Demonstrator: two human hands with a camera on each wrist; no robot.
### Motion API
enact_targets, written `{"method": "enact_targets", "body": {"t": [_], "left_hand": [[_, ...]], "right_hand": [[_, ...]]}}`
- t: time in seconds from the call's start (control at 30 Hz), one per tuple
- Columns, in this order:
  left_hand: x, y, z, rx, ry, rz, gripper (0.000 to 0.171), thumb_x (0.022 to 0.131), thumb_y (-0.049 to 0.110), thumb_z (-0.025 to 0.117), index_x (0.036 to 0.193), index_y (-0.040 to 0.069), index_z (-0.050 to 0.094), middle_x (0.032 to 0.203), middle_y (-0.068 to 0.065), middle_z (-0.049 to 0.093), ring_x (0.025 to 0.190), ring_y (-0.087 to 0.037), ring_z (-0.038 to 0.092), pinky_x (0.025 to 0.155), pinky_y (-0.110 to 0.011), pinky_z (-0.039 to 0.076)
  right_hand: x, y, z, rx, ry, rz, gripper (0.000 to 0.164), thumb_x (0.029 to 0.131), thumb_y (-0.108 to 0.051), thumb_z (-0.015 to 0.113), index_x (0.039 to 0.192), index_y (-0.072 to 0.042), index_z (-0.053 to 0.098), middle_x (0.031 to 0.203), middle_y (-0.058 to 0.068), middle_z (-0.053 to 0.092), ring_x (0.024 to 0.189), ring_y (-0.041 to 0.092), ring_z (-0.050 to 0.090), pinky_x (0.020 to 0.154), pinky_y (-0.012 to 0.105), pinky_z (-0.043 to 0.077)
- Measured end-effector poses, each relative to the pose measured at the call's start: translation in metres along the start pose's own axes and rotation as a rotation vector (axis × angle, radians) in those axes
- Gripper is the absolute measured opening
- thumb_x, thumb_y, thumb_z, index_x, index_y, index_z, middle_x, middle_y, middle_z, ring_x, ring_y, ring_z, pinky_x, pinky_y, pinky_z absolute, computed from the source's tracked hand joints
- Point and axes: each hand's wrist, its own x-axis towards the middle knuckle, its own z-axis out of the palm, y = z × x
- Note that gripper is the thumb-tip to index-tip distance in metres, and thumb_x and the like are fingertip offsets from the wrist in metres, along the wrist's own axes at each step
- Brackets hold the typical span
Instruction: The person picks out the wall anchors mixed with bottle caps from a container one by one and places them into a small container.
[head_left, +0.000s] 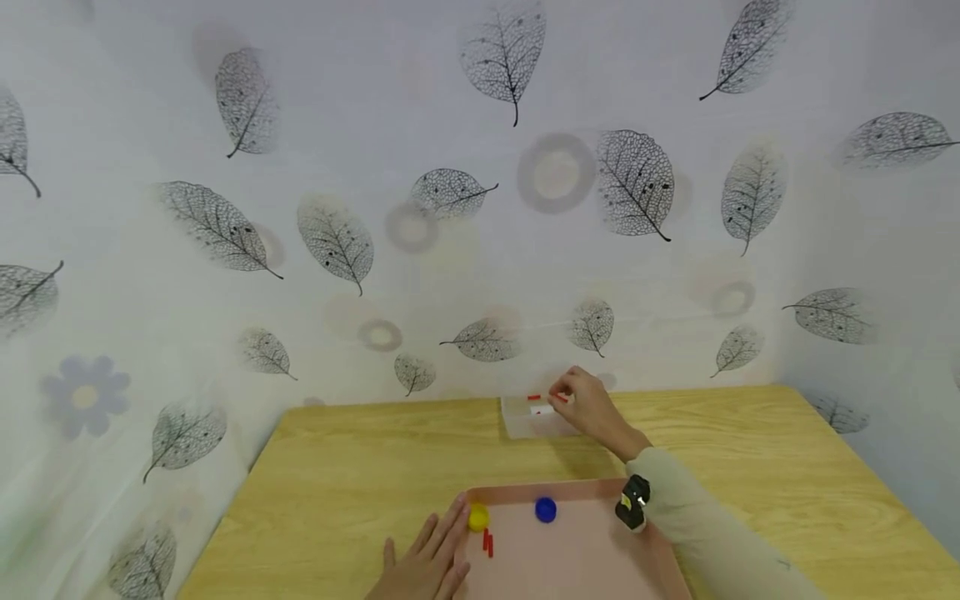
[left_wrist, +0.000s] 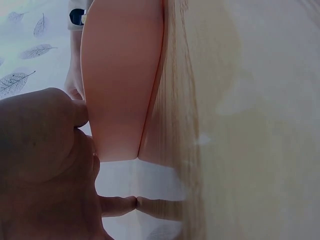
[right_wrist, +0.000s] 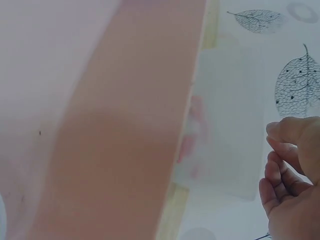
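My left hand [head_left: 423, 562] lies over the left rim of a pink tray [head_left: 581, 550] with its fingers stretched out, the fingertips beside a round yellow piece [head_left: 477, 517]. In the left wrist view it rests along the rim, its thumb [left_wrist: 117, 205] reaching toward the tabletop. Over a translucent white box [head_left: 525, 427] behind the tray is my right hand [head_left: 588, 406], fingers bent and fingertips close together. A short red stick [head_left: 561, 397] shows by those fingertips; I cannot tell whether they pinch it. Another red stick [head_left: 534, 397] is at the box's back.
Inside the tray are a round blue piece [head_left: 546, 509] and two red sticks [head_left: 491, 546] near the yellow piece. A leaf-patterned wall covering [head_left: 337, 350] stands right behind the wooden table [head_left: 337, 467]. My right sleeve [head_left: 712, 517] crosses the tray's right side.
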Motion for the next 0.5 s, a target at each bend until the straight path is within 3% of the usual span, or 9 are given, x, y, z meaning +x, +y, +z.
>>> {"method": "enact_targets", "body": {"t": [0.27, 0.5], "left_hand": [[-0.001, 0.004, -0.007, -0.016, -0.032, -0.012, 0.061, 0.098, 0.059, 0.016, 0.153, 0.035, 0.004, 0.157, 0.020, -0.003, 0.138, -0.032, 0.028, 0.082, -0.085, 0.010], [-0.002, 0.005, -0.008, -0.021, -0.080, -0.024, 0.062, 0.097, 0.062, 0.012, 0.152, 0.036, 0.001, 0.156, 0.021, -0.005, 0.140, -0.032, 0.023, 0.084, -0.085, 0.006]], "right_hand": [[-0.005, -0.021, -0.013, 0.038, -0.028, 0.030, 0.007, 0.079, -0.009, 0.076, 0.080, -0.009, 0.069, 0.081, 0.006, 0.058, 0.074, 0.023, 0.055, 0.066, 0.031, 0.046], [-0.015, -0.034, -0.018, 0.073, -0.037, 0.052, 0.007, 0.080, -0.012, 0.076, 0.083, -0.011, 0.070, 0.084, 0.000, 0.057, 0.077, 0.021, 0.054, 0.068, 0.034, 0.047]]}}
